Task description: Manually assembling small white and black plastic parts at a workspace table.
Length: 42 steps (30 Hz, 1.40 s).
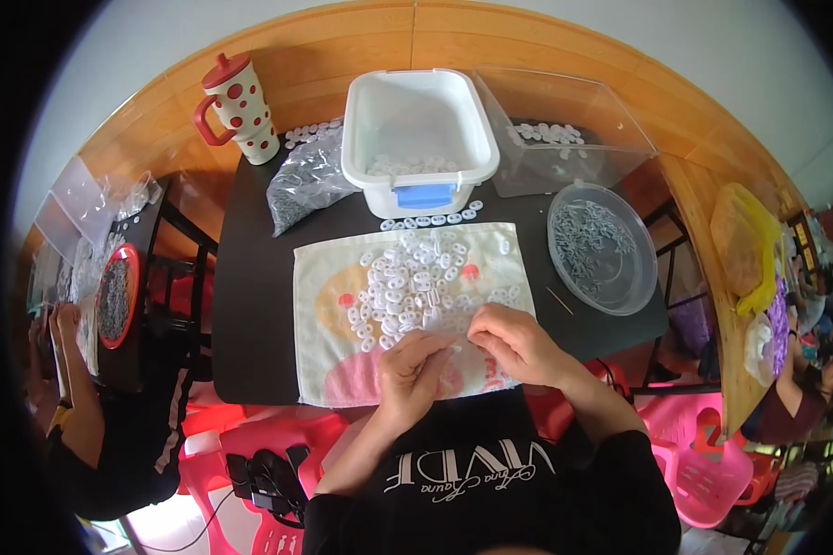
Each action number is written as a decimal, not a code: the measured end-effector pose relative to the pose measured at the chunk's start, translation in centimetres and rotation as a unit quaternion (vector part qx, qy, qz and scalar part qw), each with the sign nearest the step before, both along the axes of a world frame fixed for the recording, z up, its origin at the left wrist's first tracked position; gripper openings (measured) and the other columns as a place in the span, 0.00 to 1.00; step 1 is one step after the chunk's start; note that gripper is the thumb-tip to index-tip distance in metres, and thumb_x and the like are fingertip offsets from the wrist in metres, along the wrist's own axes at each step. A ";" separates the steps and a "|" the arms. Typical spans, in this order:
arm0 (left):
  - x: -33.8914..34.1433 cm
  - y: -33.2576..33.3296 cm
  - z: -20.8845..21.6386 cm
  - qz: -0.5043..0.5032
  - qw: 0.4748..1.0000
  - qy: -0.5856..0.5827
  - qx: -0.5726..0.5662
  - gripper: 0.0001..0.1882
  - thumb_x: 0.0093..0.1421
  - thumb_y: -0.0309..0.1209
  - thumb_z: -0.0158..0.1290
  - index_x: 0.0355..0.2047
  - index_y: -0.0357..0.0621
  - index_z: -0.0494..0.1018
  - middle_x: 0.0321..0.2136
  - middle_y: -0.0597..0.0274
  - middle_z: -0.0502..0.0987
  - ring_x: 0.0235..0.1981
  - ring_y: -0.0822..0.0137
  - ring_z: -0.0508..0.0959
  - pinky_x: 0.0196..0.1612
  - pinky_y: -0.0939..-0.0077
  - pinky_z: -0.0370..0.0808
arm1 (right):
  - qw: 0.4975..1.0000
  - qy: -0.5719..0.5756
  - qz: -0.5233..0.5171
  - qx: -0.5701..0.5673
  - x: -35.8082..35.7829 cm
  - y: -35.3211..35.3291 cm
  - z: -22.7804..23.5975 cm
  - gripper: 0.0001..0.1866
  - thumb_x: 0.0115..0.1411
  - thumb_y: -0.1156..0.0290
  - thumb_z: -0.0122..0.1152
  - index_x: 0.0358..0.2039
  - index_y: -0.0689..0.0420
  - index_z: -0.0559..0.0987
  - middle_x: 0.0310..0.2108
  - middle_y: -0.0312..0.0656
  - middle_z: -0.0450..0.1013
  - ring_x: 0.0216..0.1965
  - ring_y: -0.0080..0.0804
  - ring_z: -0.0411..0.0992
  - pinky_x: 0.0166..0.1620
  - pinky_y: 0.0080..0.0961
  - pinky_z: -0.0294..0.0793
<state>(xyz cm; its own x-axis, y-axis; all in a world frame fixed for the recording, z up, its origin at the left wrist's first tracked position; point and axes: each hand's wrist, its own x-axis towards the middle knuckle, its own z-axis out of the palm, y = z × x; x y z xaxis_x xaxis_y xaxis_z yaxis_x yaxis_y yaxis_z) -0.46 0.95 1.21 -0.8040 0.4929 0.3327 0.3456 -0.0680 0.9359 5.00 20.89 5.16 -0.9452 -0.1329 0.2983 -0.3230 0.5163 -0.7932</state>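
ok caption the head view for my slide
Left hand and right hand beside small white pieces heaped on a printed towel.

Both forearms slant inward from the near side, the left forearm point(366, 454) toward the far right, the right forearm point(603, 404) toward the far left. The left hand point(409, 375) and right hand point(520, 344) nearly meet, fingers curled, thumbs near forefingers.

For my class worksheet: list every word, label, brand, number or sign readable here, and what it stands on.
Black shirt: large white capitals with white script; wording withheld.
Towel: red lettering near the right hand, too blurred to read.
Blue latch on the white tub: faint marks, too small to read.
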 end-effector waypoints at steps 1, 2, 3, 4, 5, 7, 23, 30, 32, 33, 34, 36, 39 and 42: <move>0.0 0.0 0.0 -0.006 1.000 0.001 0.006 0.11 0.58 0.13 0.55 0.40 0.35 0.80 0.29 0.58 0.78 0.28 0.70 0.77 0.31 0.78 0.72 | 1.000 0.000 0.003 -0.001 -0.4 -0.3 -0.2 0.02 0.60 0.79 0.59 0.34 0.61 0.75 0.29 0.47 0.70 0.31 0.48 0.71 0.34 0.36 0.70; -0.1 -0.1 -0.2 -0.003 1.000 0.002 0.006 0.11 0.58 0.13 0.55 0.40 0.35 0.80 0.29 0.58 0.78 0.28 0.70 0.77 0.31 0.78 0.72 | 1.000 0.013 0.008 0.008 -0.7 -0.6 -0.4 0.02 0.60 0.78 0.59 0.34 0.60 0.75 0.29 0.47 0.70 0.31 0.49 0.71 0.34 0.37 0.70; 0.1 -0.2 -0.5 -0.010 1.000 -0.018 0.018 0.13 0.58 0.12 0.55 0.42 0.35 0.80 0.30 0.60 0.78 0.30 0.72 0.77 0.34 0.80 0.72 | 0.999 0.025 0.012 0.019 -0.9 -0.8 -0.5 0.03 0.61 0.77 0.59 0.34 0.60 0.74 0.29 0.47 0.70 0.31 0.49 0.71 0.34 0.39 0.70; 0.2 -0.3 -0.7 -0.017 0.999 -0.039 0.031 0.15 0.58 0.11 0.55 0.44 0.36 0.79 0.32 0.61 0.78 0.33 0.74 0.77 0.37 0.81 0.73 | 0.999 0.025 0.013 0.020 -1.1 -1.0 -0.6 0.03 0.61 0.77 0.59 0.34 0.60 0.74 0.29 0.47 0.70 0.31 0.49 0.71 0.34 0.39 0.70; 0.2 -0.4 -0.9 -0.017 0.999 -0.039 0.032 0.15 0.58 0.11 0.55 0.44 0.36 0.79 0.32 0.61 0.78 0.33 0.74 0.77 0.37 0.81 0.73 | 0.999 0.032 0.022 0.033 -1.2 -1.2 -0.7 0.03 0.61 0.76 0.59 0.34 0.60 0.74 0.29 0.47 0.70 0.31 0.50 0.71 0.34 0.40 0.70; 0.4 -0.6 -1.1 -0.015 0.997 -0.065 0.037 0.18 0.59 0.12 0.55 0.49 0.36 0.78 0.35 0.62 0.78 0.36 0.74 0.77 0.40 0.81 0.75 | 0.998 0.037 0.034 0.047 -1.3 -1.3 -0.7 0.03 0.61 0.76 0.59 0.34 0.60 0.74 0.29 0.47 0.71 0.32 0.50 0.72 0.34 0.41 0.70; 0.8 -0.8 -1.1 -0.037 0.988 -0.102 0.109 0.19 0.60 0.10 0.53 0.51 0.34 0.76 0.41 0.59 0.78 0.41 0.72 0.79 0.45 0.80 0.76 | 0.994 0.045 0.041 0.085 -1.5 -2.2 -0.9 0.06 0.58 0.78 0.61 0.30 0.60 0.71 0.25 0.46 0.68 0.28 0.50 0.70 0.30 0.40 0.67; 0.5 -0.8 -1.0 -0.028 0.983 -0.130 0.126 0.17 0.61 0.11 0.54 0.49 0.35 0.76 0.42 0.61 0.78 0.41 0.75 0.78 0.44 0.81 0.76 | 1.000 0.007 0.012 0.010 -1.3 -2.4 -1.4 0.05 0.61 0.76 0.61 0.31 0.62 0.73 0.25 0.45 0.69 0.25 0.43 0.70 0.30 0.33 0.67; 0.5 -0.9 -1.2 -0.030 0.985 -0.133 0.109 0.17 0.60 0.11 0.54 0.49 0.35 0.77 0.41 0.62 0.78 0.40 0.75 0.78 0.44 0.81 0.76 | 1.000 0.023 -0.001 0.007 -1.6 -1.9 -0.7 0.05 0.62 0.76 0.61 0.33 0.62 0.74 0.26 0.45 0.69 0.25 0.40 0.70 0.30 0.31 0.67; 0.5 -0.8 -1.5 -0.024 0.984 -0.128 0.123 0.17 0.60 0.11 0.54 0.49 0.35 0.77 0.41 0.62 0.78 0.40 0.75 0.78 0.44 0.81 0.76 | 0.999 0.038 -0.012 0.006 -1.8 -1.6 -0.1 0.05 0.62 0.76 0.61 0.35 0.63 0.75 0.26 0.44 0.69 0.25 0.38 0.70 0.31 0.30 0.67; 0.6 -0.7 -1.6 -0.018 0.983 -0.123 0.137 0.17 0.60 0.11 0.54 0.49 0.35 0.77 0.40 0.62 0.78 0.39 0.75 0.78 0.44 0.82 0.76 | 0.999 0.036 -0.015 -0.003 -1.8 -1.5 0.7 0.04 0.61 0.78 0.61 0.37 0.63 0.76 0.28 0.44 0.71 0.28 0.37 0.71 0.33 0.29 0.69; 0.6 -0.6 -1.6 -0.019 0.982 -0.121 0.141 0.17 0.60 0.10 0.54 0.49 0.35 0.77 0.40 0.62 0.77 0.39 0.75 0.78 0.44 0.82 0.76 | 0.999 0.050 0.001 -0.022 -1.9 -1.7 1.5 0.06 0.60 0.80 0.61 0.38 0.63 0.76 0.28 0.44 0.71 0.29 0.37 0.72 0.34 0.29 0.70; 0.5 -0.6 -2.0 -0.027 0.983 -0.112 0.145 0.17 0.60 0.10 0.54 0.49 0.34 0.76 0.39 0.62 0.77 0.38 0.75 0.78 0.43 0.82 0.76 | 0.996 0.083 0.037 -0.011 -2.1 -1.9 1.3 0.10 0.57 0.82 0.62 0.40 0.61 0.76 0.31 0.44 0.72 0.31 0.40 0.73 0.35 0.31 0.72; 0.4 -0.6 -1.8 -0.027 0.985 -0.093 0.140 0.15 0.60 0.12 0.54 0.47 0.33 0.77 0.36 0.62 0.77 0.35 0.76 0.77 0.39 0.83 0.74 | 0.992 0.109 0.058 0.023 -2.2 -2.0 0.4 0.14 0.55 0.83 0.62 0.43 0.59 0.76 0.33 0.44 0.73 0.32 0.42 0.73 0.36 0.33 0.72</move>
